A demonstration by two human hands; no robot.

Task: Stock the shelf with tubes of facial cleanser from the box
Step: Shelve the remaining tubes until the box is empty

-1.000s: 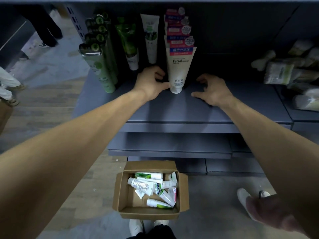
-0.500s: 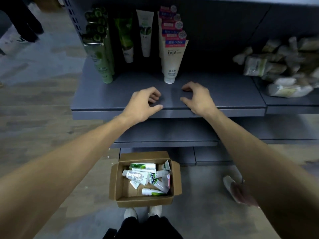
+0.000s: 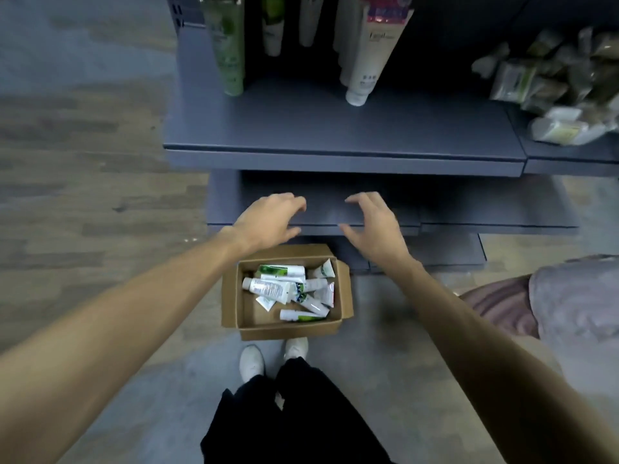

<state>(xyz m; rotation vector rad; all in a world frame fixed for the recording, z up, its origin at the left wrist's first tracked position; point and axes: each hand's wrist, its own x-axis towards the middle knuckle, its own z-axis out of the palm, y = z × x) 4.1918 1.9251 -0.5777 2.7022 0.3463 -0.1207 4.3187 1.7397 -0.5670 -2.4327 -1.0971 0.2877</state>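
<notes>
An open cardboard box (image 3: pixel 251 321) sits on the floor in front of my feet, holding several white and green cleanser tubes (image 3: pixel 273 289). My left hand (image 3: pixel 268 219) and my right hand (image 3: pixel 371 222) hover empty just above and behind the box, fingers spread and curled, in front of the lower shelf. On the grey shelf (image 3: pixel 335 135) above stand a row of cream facial cleanser tubes (image 3: pixel 366 58) and green tubes (image 3: pixel 229 48), caps down.
Wrapped packs (image 3: pixel 549 85) are piled on the shelf at the right. A lower shelf (image 3: pixel 469 209) juts out behind my hands. Another person's clothing (image 3: pixel 552 303) shows at the right. My white shoes (image 3: pixel 251 363) stand just behind the box.
Both hands have let go of the cream tube on the shelf and dropped down toward the box. My view has tilted downward.
</notes>
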